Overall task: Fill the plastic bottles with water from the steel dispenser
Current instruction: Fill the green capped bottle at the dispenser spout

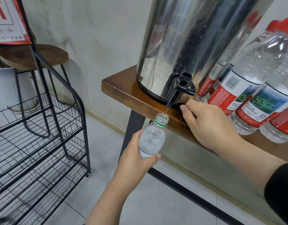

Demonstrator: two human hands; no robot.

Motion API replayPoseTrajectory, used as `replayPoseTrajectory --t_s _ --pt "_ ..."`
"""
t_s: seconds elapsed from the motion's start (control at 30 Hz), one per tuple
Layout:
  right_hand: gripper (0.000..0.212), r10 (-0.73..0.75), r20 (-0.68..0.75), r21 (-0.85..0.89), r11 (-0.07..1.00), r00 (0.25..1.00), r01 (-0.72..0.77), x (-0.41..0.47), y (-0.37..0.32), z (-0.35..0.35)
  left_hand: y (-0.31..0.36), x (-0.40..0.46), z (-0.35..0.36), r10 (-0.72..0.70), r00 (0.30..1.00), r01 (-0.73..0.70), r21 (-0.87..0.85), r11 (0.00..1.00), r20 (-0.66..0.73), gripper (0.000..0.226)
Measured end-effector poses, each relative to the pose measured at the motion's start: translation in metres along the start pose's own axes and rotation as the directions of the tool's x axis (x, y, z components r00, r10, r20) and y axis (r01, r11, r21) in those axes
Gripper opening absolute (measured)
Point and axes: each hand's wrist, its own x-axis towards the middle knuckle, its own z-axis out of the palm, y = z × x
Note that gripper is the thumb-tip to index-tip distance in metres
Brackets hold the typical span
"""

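My left hand (136, 153) grips the bottle (152, 137) at 6 o'clock under the tap (180, 88), right hand (209, 125) curled at the tabletop (123, 88) edge, grasp unclear; keep mouth centred under stream.

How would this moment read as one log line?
step: filling | left hand: holds bottle under tap | right hand: by tap | water: flowing

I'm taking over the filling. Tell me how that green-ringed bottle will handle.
The green-ringed bottle looks thin and clear, so it likely dents if squeezed. It is uncapped under the water stream, so tilting probably spills. Filling up, it should grow heavier in the left hand.
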Motion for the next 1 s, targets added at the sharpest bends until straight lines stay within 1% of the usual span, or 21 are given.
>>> replayPoseTrajectory --t_s 0.27,0.47,0.5,0.57,0.63,0.7,0.77,0.9,1.0 --pt "0.035 -0.001 0.003 0.019 1.0 1.0 0.001 -0.003 -0.002 -0.004 0.001 -0.001 0.001 -0.002 1.0 0.002 -0.002 1.0 0.004 0.071" --pt "0.022 -0.054 -0.034 0.174 0.983 0.998 0.059 -0.008 -0.002 -0.014 0.003 -0.002 0.0 -0.001 1.0 0.001 -0.016 1.0 -0.002 0.069" --pt "0.019 -0.056 -0.059 0.202 0.977 0.997 0.067 -0.009 -0.004 -0.017 0.003 -0.002 -0.001 -0.002 1.0 0.002 -0.022 1.0 -0.003 0.069" --pt "0.02 -0.03 -0.166 0.266 0.961 0.986 0.074 -0.011 -0.008 -0.025 0.002 -0.001 -0.001 -0.003 1.0 0.003 -0.036 0.999 -0.003 0.068" --pt "0.019 0.026 -0.289 0.353 0.932 0.957 0.081 -0.01 -0.014 -0.034 0.002 -0.002 -0.002 -0.004 1.0 0.004 -0.043 0.999 -0.002 0.068" --pt "0.02 0.033 -0.354 0.405 0.906 0.935 0.122 -0.008 -0.022 -0.045 0.003 -0.002 -0.002 -0.006 1.0 0.006 -0.046 0.999 0.004 0.066" --pt "0.022 -0.05 -0.358 0.396 0.896 0.932 0.2 -0.006 -0.031 -0.056 0.003 -0.003 -0.003 -0.005 1.0 0.005 -0.044 0.999 0.007 0.066" --pt "0.036 -0.255 -0.268 0.286 0.9 0.929 0.33 0.0 -0.047 -0.069 0.004 -0.002 -0.002 -0.005 1.0 0.005 -0.046 0.999 -0.003 0.066" --pt "0.039 -0.31 -0.215 0.203 0.914 0.926 0.353 0.005 -0.049 -0.069 0.003 -0.001 -0.002 0.002 1.0 -0.002 -0.043 0.999 -0.003 0.066"
